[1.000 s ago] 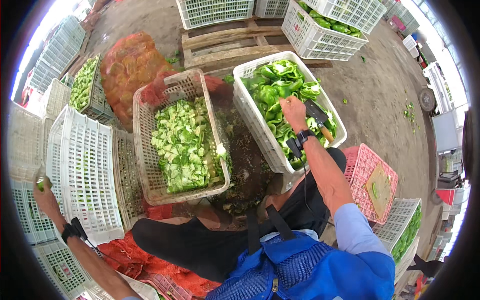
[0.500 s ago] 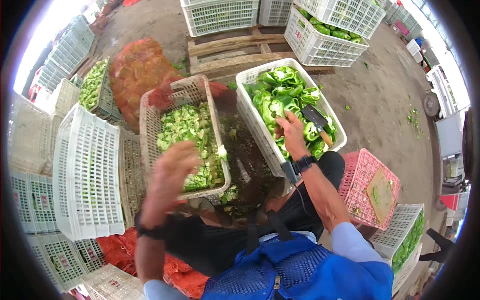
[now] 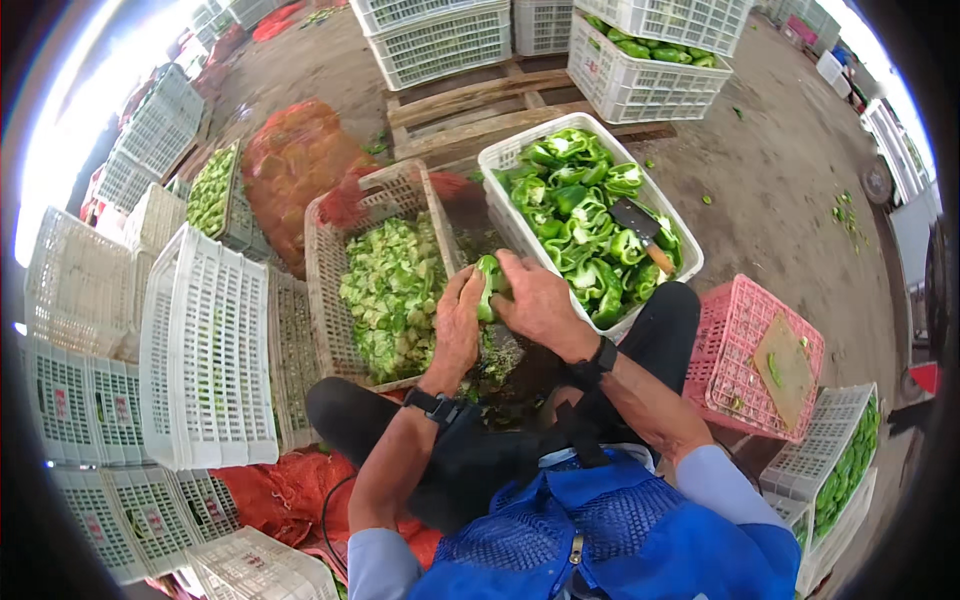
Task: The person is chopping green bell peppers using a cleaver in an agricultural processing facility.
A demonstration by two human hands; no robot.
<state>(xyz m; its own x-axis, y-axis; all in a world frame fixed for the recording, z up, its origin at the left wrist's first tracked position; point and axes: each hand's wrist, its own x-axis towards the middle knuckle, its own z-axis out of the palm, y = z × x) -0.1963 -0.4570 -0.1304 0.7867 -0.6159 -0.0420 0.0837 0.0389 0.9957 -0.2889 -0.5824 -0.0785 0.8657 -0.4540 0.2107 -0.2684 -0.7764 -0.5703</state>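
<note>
Between two crates, a green pepper (image 3: 488,283) is held up by both my hands. My left hand (image 3: 455,330) has its fingers closed against the pepper's left side. My right hand (image 3: 545,305) grips it from the right, thumb and fingers bent around it. To the right stands a white crate (image 3: 662,190) full of opened green peppers (image 3: 580,215). A cleaver (image 3: 633,218) with a wooden handle lies on top of them. The beige crate (image 3: 318,285) on the left contains pale green pepper cores and scraps (image 3: 390,285).
White crates (image 3: 205,350) are stacked at my left, beside red mesh sacking (image 3: 290,495). A full orange net sack (image 3: 295,175) lies beyond. A wooden pallet (image 3: 480,125) stands ahead. At right, a pink crate (image 3: 720,350) carries a board (image 3: 785,370).
My right hand has left the pepper crate and come toward the middle. My left hand has moved right, from over the scrap crate, and both now meet on a pepper.
</note>
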